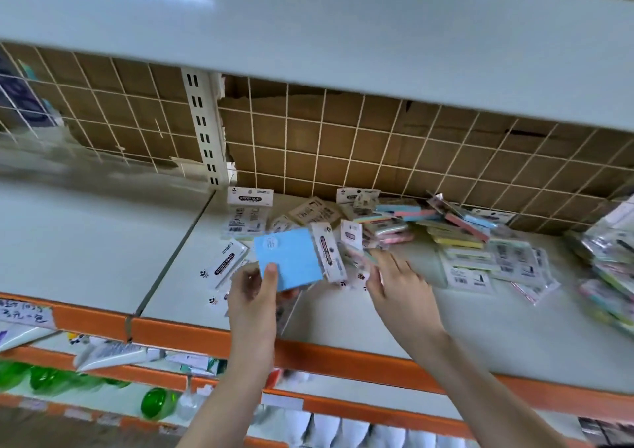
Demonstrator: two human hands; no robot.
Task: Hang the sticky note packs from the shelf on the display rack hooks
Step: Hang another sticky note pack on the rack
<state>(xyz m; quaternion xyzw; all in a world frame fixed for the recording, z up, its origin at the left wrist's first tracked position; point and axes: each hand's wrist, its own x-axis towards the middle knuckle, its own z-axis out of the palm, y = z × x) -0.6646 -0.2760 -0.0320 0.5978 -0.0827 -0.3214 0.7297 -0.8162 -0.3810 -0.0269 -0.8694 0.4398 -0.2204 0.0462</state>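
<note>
right-edge packs [614,276] cropped, lower shelf goods [113,355] blurred

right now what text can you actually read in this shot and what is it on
"STICKY NOTE" on the white header card of the pack standing at the back of the shelf.
"STICKY NOTE" on the header of the pack lying left of the blue pack.
Handwritten shelf-edge label: too blurred to read.
Barcodes and small print: too small.
</note>
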